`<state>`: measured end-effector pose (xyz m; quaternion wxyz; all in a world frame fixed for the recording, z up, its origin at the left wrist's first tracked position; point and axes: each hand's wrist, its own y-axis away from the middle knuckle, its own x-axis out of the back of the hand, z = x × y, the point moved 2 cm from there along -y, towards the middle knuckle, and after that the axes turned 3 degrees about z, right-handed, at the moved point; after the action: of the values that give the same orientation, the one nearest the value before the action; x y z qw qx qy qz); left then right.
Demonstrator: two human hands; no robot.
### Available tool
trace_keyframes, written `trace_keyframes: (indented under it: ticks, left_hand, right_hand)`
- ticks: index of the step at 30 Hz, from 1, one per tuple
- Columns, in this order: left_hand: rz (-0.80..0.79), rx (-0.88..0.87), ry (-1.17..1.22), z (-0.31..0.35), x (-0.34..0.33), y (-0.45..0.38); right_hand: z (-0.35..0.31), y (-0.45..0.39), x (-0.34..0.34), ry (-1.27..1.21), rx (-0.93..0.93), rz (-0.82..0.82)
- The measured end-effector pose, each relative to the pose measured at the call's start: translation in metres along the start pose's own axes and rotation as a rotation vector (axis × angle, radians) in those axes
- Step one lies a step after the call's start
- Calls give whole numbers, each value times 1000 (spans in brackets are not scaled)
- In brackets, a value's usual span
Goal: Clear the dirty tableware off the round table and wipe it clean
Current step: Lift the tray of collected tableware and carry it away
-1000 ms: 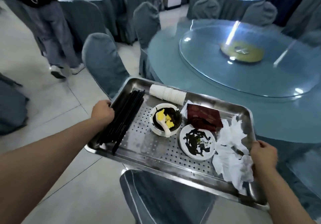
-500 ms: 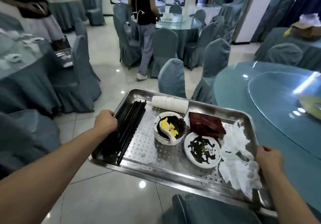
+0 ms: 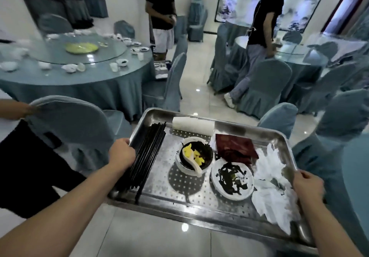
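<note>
I carry a perforated steel tray [image 3: 199,211] in front of me above the floor. My left hand [image 3: 121,153] grips its left rim and my right hand [image 3: 308,186] grips its right rim. On the tray lie a bundle of black chopsticks [image 3: 147,157], a stack of white cups [image 3: 193,125] on its side, a white bowl [image 3: 195,155] with a spoon and yellow scraps, a dirty white plate [image 3: 232,180], a dark red packet [image 3: 235,148] and crumpled white napkins [image 3: 273,189].
A round table [image 3: 79,73] at the left holds dirty bowls and cups. Covered chairs [image 3: 75,129] stand around it and on the right. Two people [image 3: 261,27] stand ahead among the tables. Another person's arm [image 3: 14,109] and dark clothing are at the far left.
I have turned left with the tray, away from the cleared glass-topped table. A table with dirty dishes and two standing people have come into view. Both hands keep their hold.
</note>
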<state>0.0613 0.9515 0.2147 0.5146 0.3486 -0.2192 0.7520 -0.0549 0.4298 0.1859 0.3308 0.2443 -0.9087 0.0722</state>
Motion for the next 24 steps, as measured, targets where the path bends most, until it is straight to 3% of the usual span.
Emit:
trace_keyframes:
  ticks: [12, 24]
  left_hand:
    - [262, 365, 42, -110, 60, -13]
    - [609, 792, 109, -182, 104, 53]
  right_hand:
    - [-119, 13, -187, 77, 252, -379]
    - [-225, 101, -330, 19, 553, -735]
